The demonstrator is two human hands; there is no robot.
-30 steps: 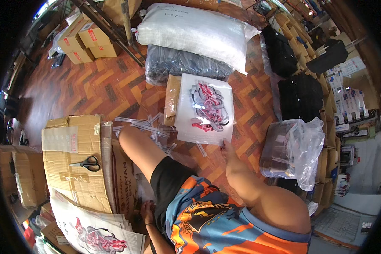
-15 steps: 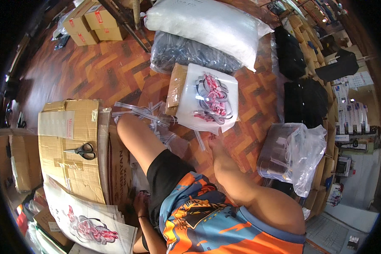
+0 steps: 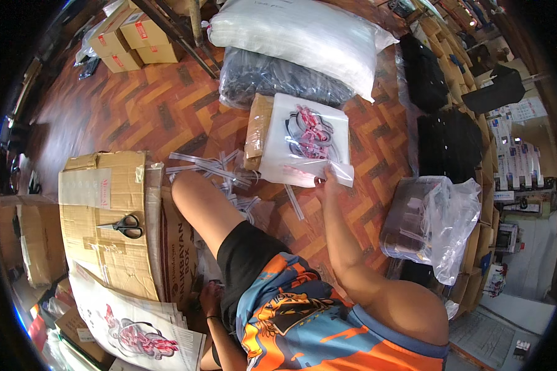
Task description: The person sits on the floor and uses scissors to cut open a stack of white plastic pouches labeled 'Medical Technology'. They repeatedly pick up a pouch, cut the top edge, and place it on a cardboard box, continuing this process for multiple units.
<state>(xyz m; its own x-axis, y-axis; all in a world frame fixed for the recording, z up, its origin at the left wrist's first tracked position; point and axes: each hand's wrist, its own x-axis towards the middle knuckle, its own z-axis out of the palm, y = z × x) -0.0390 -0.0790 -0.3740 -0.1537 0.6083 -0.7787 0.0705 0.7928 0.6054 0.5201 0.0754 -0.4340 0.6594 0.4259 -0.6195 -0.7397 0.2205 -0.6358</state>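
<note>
My right hand (image 3: 329, 180) pinches the near edge of a white printed plastic bag (image 3: 277, 139) with a pink and black design. The bag lies on top of a brown cardboard box (image 3: 258, 127) on the floor, and its near edge is bent up where my fingers hold it. Down beside my thigh, my left hand (image 3: 210, 300) is curled, its fingertips partly hidden; I cannot make out what is in it. Left of me, black-handled scissors (image 3: 128, 226) rest on a flat cardboard carton (image 3: 96, 247). More printed bags (image 3: 136, 334) lie in a stack by the carton.
Clear plastic strips (image 3: 210, 168) are scattered on the wooden floor. Beyond the box lie a dark wrapped bundle (image 3: 278, 77) and a big white sack (image 3: 297, 28). A plastic-covered bin (image 3: 408, 216) and shelves stand at right, boxes (image 3: 145, 37) at far left.
My right hand has moved slightly right and farther away, from below the bag's near edge to gripping it. That edge has folded up. My left hand stays about where it was.
</note>
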